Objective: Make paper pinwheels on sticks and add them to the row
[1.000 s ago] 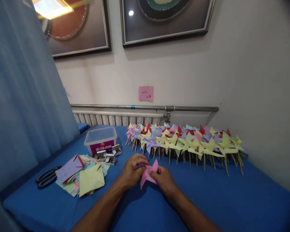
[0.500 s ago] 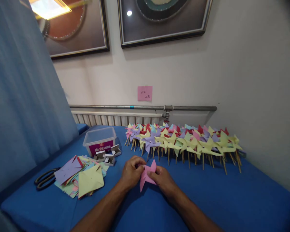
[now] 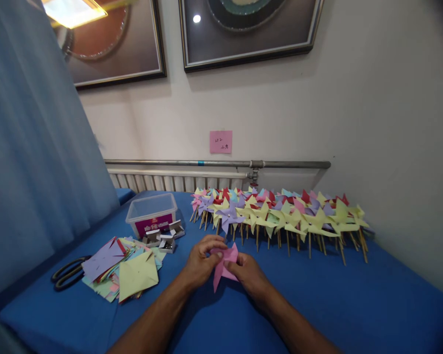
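Both hands meet over the front middle of the blue-covered table, holding a pink paper pinwheel [image 3: 220, 272] with folded blades. My left hand [image 3: 203, 260] is at its left side, the thumb pressing on the paper and the fingers curled behind the upper edge. My right hand [image 3: 249, 276] pinches it from the right, thumb on top near the middle. The right fingers are mostly hidden under the paper. No stick shows on this pinwheel. Beyond the hands stand rows of finished-looking paper pinwheels [image 3: 280, 219] on wooden sticks.
Left of my hands lies a pile of cut paper squares [image 3: 138, 275], with black-handled scissors [image 3: 69, 273] beside it. Behind are small open boxes [image 3: 167, 243] and a clear plastic tub [image 3: 151, 209]. A blue curtain [image 3: 40, 147] hangs at left; a radiator [image 3: 177, 182] lines the wall.
My left fingers have lifted and spread a little over the top of the pink pinwheel, and its upper blade now looks bent down more. My right hand stays nearly still.
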`<state>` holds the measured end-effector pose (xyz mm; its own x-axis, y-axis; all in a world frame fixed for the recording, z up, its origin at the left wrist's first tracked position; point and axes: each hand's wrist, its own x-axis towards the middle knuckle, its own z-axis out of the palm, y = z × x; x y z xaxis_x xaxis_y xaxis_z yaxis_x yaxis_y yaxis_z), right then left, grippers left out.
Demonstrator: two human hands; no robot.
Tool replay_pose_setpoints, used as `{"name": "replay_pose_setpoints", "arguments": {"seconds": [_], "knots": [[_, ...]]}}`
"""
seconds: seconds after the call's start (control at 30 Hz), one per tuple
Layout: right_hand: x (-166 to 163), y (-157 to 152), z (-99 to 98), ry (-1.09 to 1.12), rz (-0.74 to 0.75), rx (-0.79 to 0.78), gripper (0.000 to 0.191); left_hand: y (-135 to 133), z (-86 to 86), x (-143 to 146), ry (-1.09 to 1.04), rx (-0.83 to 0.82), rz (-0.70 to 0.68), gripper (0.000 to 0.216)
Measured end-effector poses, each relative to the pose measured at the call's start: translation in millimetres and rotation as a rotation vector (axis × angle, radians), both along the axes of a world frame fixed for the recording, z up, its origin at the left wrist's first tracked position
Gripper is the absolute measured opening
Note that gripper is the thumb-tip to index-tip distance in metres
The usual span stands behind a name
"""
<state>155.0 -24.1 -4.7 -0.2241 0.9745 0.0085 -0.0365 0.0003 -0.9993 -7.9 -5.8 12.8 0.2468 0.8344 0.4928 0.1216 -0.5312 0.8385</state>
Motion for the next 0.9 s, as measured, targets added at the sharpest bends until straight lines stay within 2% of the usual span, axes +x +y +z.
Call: {"name": "replay_pose_setpoints", "arguments": {"seconds": [0.17, 0.27, 0.47, 0.7, 0.9], "knots": [[0.3, -0.4, 1.3, -0.01, -0.004, 0.01, 0.033, -4.2, 3.8, 0.7, 0.102, 0.069, 0.057, 0.022], [0.3, -0.9, 2.0, -0.007, 0.012, 0.015, 0.032, -5.2, 4.7, 1.7, 0.098, 0.077, 0.089, 0.028], [0.3, -1.3, 0.4, -0.025, -0.006, 0.013, 0.024, -6.0, 4.8, 2.1, 0.113, 0.116, 0.069, 0.014], [3.6, 3.4, -0.1, 0.051, -0.045, -0.037, 0.035, -7.7, 5.0, -1.8, 0.243, 0.206, 0.06, 0.018], [4.5, 2.5, 3.3, 0.069, -0.02, -0.064, 0.033, -9.1, 6.1, -5.3, 0.405, 0.244, 0.051, 0.021]]}}
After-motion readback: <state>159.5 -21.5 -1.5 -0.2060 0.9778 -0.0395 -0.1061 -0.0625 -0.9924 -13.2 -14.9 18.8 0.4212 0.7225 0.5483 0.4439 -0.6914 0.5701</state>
